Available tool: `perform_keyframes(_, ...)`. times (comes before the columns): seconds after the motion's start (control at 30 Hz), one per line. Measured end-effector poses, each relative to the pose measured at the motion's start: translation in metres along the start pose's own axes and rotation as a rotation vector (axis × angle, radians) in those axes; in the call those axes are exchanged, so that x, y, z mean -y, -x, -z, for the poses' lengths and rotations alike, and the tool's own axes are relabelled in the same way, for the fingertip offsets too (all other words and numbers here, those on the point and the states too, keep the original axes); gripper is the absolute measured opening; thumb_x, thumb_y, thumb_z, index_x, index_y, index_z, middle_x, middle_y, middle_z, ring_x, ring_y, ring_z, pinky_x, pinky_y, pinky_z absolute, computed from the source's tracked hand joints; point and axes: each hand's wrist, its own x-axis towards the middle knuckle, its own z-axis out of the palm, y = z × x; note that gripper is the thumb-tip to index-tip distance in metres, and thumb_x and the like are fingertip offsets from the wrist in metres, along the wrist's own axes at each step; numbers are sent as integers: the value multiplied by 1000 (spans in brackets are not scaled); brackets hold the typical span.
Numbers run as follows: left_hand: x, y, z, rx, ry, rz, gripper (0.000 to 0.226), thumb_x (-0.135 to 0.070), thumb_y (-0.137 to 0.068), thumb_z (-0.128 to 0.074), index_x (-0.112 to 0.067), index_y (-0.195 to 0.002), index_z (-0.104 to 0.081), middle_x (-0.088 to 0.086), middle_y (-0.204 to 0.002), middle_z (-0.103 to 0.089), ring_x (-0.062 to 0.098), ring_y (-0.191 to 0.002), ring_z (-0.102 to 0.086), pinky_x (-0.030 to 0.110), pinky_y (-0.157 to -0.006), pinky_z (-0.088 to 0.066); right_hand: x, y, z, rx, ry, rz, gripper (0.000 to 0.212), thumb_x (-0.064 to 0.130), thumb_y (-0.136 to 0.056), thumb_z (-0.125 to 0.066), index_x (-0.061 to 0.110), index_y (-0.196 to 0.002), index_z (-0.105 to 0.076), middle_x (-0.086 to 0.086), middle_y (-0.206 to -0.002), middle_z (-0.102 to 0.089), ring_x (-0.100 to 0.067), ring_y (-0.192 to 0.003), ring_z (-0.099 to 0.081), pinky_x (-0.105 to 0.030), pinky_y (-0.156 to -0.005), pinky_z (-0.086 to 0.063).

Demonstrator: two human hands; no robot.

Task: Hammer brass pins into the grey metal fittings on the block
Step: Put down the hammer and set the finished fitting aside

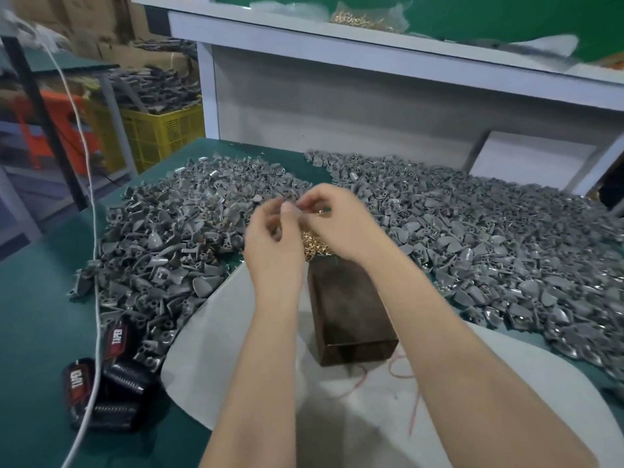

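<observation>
A dark brown block (351, 319) lies on a white cloth (256, 376) in front of me. A small heap of brass pins (312, 246) sits at the block's far end. Above that heap my left hand (275, 241) and my right hand (337, 221) meet. My left fingers pinch a small grey fitting (287, 201), blurred by motion. My right fingers pinch a brass pin (320, 212) beside it. Large piles of grey metal fittings lie to the left (169, 231) and to the right (506, 244). No hammer is in view.
A green table (40, 315) carries everything. Black and red hand grip tools (104, 383) lie at the front left, crossed by a white cable (96, 298). A white shelf (371, 45) with a bag of brass pins (364, 18) stands behind. A yellow crate (162, 130) sits far left.
</observation>
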Motion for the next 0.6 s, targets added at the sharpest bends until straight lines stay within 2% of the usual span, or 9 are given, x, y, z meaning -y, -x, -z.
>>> perform_keyframes(0.07,3,4,-4,152,-45,11,19,-27,-96,-54,-14,-102,-66,0,-89,-68,12,-81,-64,29,-79,-51,-5,14,16,-69,-21,29,15,9,-85,-62,24,-85,-64,7,-88,-66,-13,-89,-64,-32,-86,-51)
perform_keyframes(0.13,0,9,-8,273,-16,50,9,-22,-93,-59,-17,-91,-67,-1,-76,-67,9,-68,-64,27,-71,-52,-13,33,32,-113,-53,42,23,6,-84,-64,28,-78,-63,11,-83,-67,-7,-82,-66,-29,-82,-54)
perform_keyframes(0.2,2,11,-11,361,41,116,7,-12,-91,-63,-17,-86,-65,-4,-68,-67,4,-61,-63,20,-66,-54,-21,47,38,-127,-101,54,21,5,-84,-65,26,-81,-63,10,-83,-67,-4,-81,-65,-24,-79,-54)
perform_keyframes(0.3,-1,16,-13,434,135,259,8,-11,-91,-61,-15,-85,-64,-2,-68,-69,6,-61,-66,17,-64,-56,-27,56,40,-162,-177,44,28,0,-85,-63,27,-86,-57,5,-87,-64,-12,-86,-64,-28,-81,-54)
perform_keyframes(0.4,-3,17,-13,421,202,358,12,-19,-93,-59,-15,-82,-63,-3,-69,-71,7,-62,-69,18,-60,-56,-26,59,41,-145,-174,93,35,-5,-84,-58,29,-90,-52,5,-89,-62,-9,-89,-62,-24,-83,-53)
perform_keyframes(0.47,-2,15,-12,371,180,363,13,-16,-94,-58,-17,-81,-60,-1,-72,-70,5,-60,-68,17,-58,-55,-26,55,41,-122,-185,86,33,-1,-85,-59,30,-94,-54,9,-89,-64,-2,-89,-62,-19,-82,-52)
perform_keyframes(0.53,-1,13,-11,295,201,352,10,-10,-93,-58,-16,-85,-57,0,-75,-69,4,-61,-68,16,-59,-55,-32,45,40,-161,-194,8,26,4,-87,-60,28,-97,-58,10,-92,-66,-1,-90,-62,-19,-86,-50)
perform_keyframes(0.6,0,10,-10,191,245,318,10,-6,-91,-60,-14,-92,-54,1,-79,-67,5,-66,-69,15,-63,-55,-43,29,38,-188,-46,-136,19,9,-88,-60,24,-100,-63,7,-100,-67,-5,-94,-61,-22,-88,-49)
